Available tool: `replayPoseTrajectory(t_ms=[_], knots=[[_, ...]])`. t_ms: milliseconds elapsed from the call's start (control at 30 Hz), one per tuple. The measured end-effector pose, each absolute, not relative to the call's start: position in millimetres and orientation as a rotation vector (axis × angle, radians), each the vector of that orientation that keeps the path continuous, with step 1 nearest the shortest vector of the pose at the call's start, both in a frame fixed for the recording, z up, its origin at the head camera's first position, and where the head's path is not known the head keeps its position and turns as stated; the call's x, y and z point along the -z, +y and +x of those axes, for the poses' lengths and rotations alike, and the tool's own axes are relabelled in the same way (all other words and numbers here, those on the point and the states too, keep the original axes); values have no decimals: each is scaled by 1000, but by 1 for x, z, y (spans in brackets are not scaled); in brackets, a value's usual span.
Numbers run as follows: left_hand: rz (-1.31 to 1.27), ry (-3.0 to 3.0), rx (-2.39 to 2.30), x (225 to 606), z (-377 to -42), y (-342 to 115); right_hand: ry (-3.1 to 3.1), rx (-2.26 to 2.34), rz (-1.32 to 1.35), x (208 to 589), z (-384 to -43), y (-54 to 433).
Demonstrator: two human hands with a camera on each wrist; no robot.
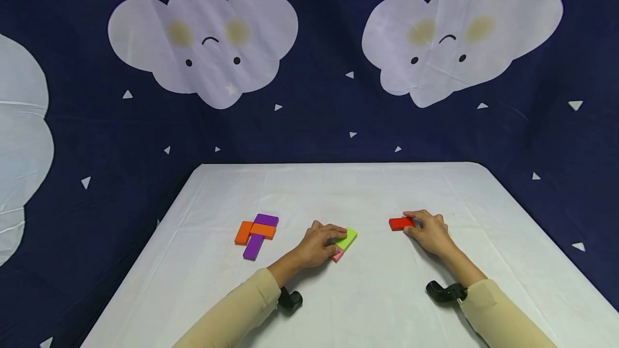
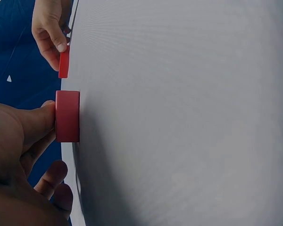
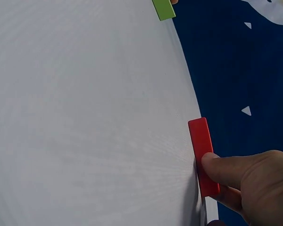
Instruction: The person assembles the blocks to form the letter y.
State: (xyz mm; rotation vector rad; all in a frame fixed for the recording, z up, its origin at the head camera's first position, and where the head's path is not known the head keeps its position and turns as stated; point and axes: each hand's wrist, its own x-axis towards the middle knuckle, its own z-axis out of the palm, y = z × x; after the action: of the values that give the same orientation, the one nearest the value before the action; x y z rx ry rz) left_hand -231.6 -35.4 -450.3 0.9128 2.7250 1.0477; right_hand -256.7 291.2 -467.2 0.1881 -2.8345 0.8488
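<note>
In the head view, my left hand holds a lime green block and a pink block that lie against each other on the table. Its fingers reach the green block's far part and the thumb is at the pink one. The left wrist view shows the pink block's end beside the thumb. To the right, my right hand pinches a red block between thumb and fingers. That red block stands out against the cloth in the right wrist view, partly covered by the thumb.
Left of my left hand, orange blocks and purple blocks lie touching, one orange piece between the purple ones. White cloth covers the table. Behind hangs a dark blue curtain with clouds. Black wrist devices sit at both cuffs.
</note>
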Motion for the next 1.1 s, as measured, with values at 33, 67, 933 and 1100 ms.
replayPoseTrajectory(t_ms=[33, 67, 933, 1100], knots=[[912, 2725, -1049, 450, -232, -35, -2837, -850, 188, 468, -257, 291], [911, 2726, -1049, 450, -232, -35, -2838, -851, 186, 468, -257, 292], [924, 2726, -1056, 452, -232, -35, -2766, -920, 285, 465, -263, 277], [918, 2724, -1058, 451, -232, -35, -2751, -939, 328, 466, -266, 267]])
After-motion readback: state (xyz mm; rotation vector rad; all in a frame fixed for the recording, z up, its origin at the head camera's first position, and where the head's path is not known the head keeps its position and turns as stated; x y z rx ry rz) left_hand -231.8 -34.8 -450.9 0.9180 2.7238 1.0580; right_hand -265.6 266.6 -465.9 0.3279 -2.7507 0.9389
